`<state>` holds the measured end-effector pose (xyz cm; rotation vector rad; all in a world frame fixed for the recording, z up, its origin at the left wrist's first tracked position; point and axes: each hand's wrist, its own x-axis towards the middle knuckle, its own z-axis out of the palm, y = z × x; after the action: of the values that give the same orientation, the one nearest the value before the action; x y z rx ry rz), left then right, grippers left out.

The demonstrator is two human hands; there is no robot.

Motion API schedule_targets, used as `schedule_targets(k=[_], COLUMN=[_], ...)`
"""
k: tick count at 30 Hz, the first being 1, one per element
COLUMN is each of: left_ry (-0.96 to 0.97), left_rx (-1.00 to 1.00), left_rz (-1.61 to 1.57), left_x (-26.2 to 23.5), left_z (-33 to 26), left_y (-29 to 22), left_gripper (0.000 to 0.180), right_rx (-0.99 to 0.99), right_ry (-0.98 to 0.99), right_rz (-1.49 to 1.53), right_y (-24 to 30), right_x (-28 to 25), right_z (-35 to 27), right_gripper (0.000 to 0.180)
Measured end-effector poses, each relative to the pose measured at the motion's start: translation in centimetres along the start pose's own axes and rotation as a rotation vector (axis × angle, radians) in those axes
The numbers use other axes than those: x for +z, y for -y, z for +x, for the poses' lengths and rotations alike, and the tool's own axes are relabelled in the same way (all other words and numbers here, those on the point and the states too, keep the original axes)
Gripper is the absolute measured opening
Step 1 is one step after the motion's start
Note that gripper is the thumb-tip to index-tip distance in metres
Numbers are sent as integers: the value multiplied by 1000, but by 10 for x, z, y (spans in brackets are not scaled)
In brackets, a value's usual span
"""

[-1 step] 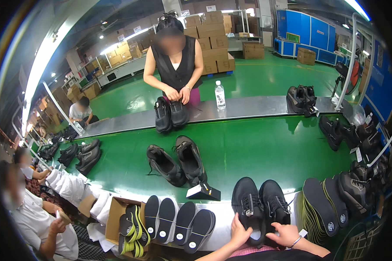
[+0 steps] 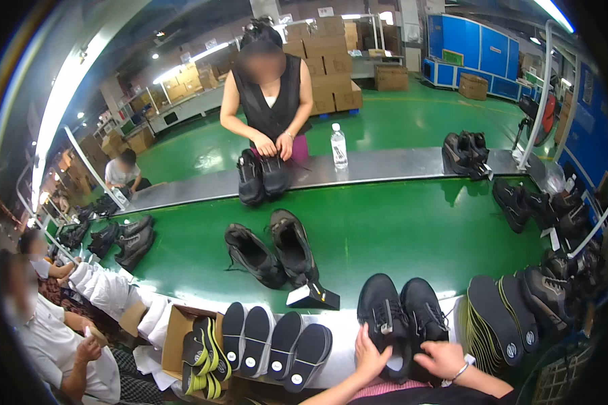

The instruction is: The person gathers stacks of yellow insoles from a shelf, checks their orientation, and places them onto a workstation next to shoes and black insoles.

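Observation:
In front of me a pair of black lace-up shoes stands side by side, toes pointing away. My left hand (image 2: pixel 369 356) grips the left shoe (image 2: pixel 379 301), fingers along its outer side and thumb at the collar. A pale patch shows inside that shoe's opening. Curled around the rear collar of the right shoe (image 2: pixel 425 309) is my right hand (image 2: pixel 442 360), its thumb at the opening; the fingertips are partly hidden. Both shoes rest on the pale bench edge.
Stacked black insoles (image 2: pixel 312 356) and a carton (image 2: pixel 177 337) of green-edged insoles lie left; more insoles (image 2: pixel 488 317) stand right. Another shoe pair (image 2: pixel 290 250) and a black card (image 2: pixel 314 297) sit ahead. Across the green table (image 2: pixel 378 229), a person handles black shoes (image 2: pixel 263 177) near a bottle (image 2: pixel 338 147).
The whole view shifts slightly. My right hand's fingers look a little more curled at the right shoe's collar; my left hand keeps its hold.

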<state>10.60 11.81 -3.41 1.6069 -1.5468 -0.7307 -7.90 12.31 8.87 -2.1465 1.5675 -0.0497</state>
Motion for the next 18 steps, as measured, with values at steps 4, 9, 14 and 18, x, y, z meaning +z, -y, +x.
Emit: schedule_targets(k=[4,9,14,18], left_ry=[42,-12,160,93], left_rx=[428,530,285,369], left_rz=[112,34,-118,30], left_x=[-17,-2,-22,-31], left_z=[32,42,64,78], left_y=[-26,-10,-18,-36], left_gripper=[74,69,62,49], right_rx=[-335,-422,-363,-117], right_ry=[-368,79,-12,234], right_rz=[-174,-110,-38,539], right_y=[21,-1,-2,-30], right_x=[-19,0,8,12], right_z=[46,96,114,141], right_gripper=[54,69,42,25])
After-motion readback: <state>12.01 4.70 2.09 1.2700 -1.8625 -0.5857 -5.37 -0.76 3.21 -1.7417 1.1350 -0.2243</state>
